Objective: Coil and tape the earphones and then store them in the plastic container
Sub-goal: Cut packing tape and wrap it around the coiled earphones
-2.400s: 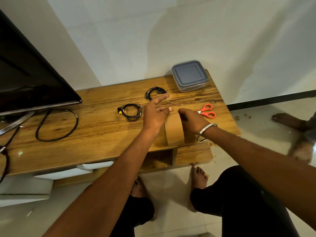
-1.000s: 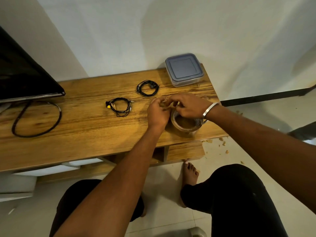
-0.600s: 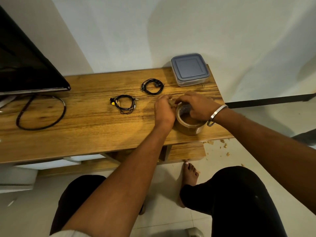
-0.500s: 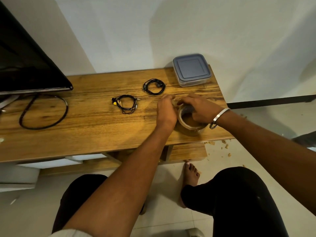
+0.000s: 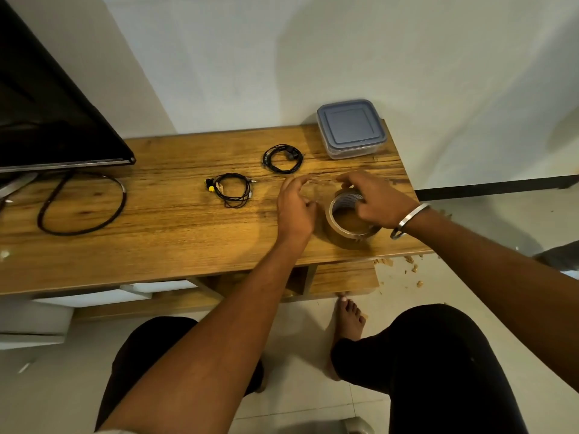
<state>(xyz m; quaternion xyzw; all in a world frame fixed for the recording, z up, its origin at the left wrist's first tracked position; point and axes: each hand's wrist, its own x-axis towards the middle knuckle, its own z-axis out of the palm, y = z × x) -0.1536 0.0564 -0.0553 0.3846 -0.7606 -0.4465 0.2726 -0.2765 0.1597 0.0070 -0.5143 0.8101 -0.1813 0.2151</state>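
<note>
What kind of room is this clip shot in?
Probably a living room at home: a flat-screen TV stands on a low wooden TV unit against a plain wall, above a tiled floor.

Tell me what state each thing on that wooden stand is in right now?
Plastic container: lid on.
Earphones with yellow tips: coiled, lying free.
All-black earphones: coiled, lying free.
Tape roll: flat on the stand, right hand gripping its rim.
Left hand: beside the roll; cannot tell if it pinches tape.

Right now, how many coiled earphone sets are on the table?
2. One earphone set with yellow tips lies mid-table; the all-black earphone set lies farther back, left of the plastic container. None seem hidden.
</note>
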